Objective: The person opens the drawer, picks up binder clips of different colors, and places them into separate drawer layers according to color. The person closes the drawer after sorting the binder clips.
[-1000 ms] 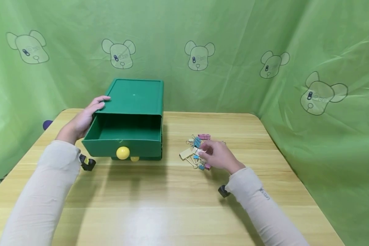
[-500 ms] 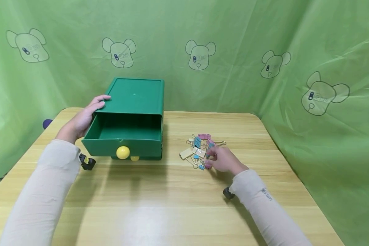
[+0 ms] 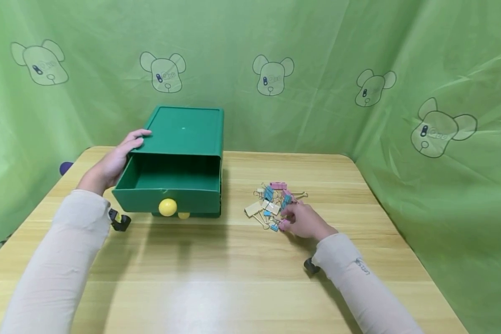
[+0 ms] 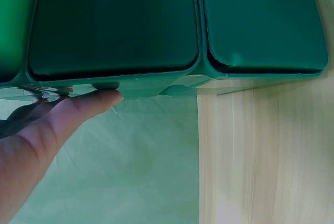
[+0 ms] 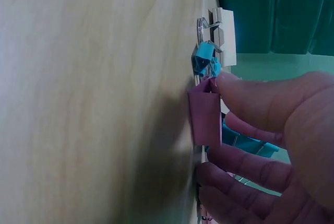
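My left hand (image 3: 110, 162) rests against the left side of a green drawer cabinet (image 3: 185, 132), fingertips over its top edge. In the left wrist view its thumb (image 4: 88, 104) lies straight along the cabinet wall. The upper drawer (image 3: 167, 200), with a yellow knob, is pulled out and holds nothing visible. On the table to the right, my right hand (image 3: 305, 220) is at the near side of a pile of binder clips (image 3: 270, 206). Thumb and index finger pinch a pink binder clip (image 5: 205, 114) by its two ends, low at the tabletop. Blue and white clips lie beside it.
The pile mixes pink, blue, white and yellow clips with wire handles, some sticking out to the right. A second yellow knob (image 3: 183, 215) shows below the open drawer. Green curtain (image 3: 325, 93) hangs behind and beside the wooden table (image 3: 242, 287).
My right hand has shifted right and slightly nearer, from the white clip to the pink one at the pile's near edge. The left hand and cabinet stay put.
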A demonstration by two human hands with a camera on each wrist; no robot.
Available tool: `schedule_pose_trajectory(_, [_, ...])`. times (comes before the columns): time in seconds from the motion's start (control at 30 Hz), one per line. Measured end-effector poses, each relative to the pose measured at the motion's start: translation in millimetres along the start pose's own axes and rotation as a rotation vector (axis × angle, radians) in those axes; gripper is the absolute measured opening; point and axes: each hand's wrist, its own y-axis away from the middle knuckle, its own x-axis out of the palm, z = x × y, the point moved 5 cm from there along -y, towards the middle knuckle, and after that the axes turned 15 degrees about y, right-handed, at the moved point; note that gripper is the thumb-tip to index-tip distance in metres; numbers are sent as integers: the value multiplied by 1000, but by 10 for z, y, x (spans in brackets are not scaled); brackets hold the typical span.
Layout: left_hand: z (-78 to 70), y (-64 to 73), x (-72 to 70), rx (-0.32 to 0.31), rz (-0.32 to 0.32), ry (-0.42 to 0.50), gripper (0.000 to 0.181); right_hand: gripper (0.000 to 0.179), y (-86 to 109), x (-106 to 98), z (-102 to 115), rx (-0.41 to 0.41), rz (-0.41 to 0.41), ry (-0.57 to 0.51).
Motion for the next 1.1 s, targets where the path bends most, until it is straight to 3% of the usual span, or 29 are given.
schedule_pose_trajectory(0.17, [0, 2, -2, 0, -1, -6, 36, 36, -3, 15, 11, -24, 5, 34])
schedule_pose_trajectory(0.53, [4, -6, -6, 2, 7, -2, 36, 20, 4, 22, 18, -49, -29, 46])
schedule_pose_trajectory(1.1, [6, -8, -5, 6, 6, 2, 36, 16, 13, -35, -9, 19, -61, -23])
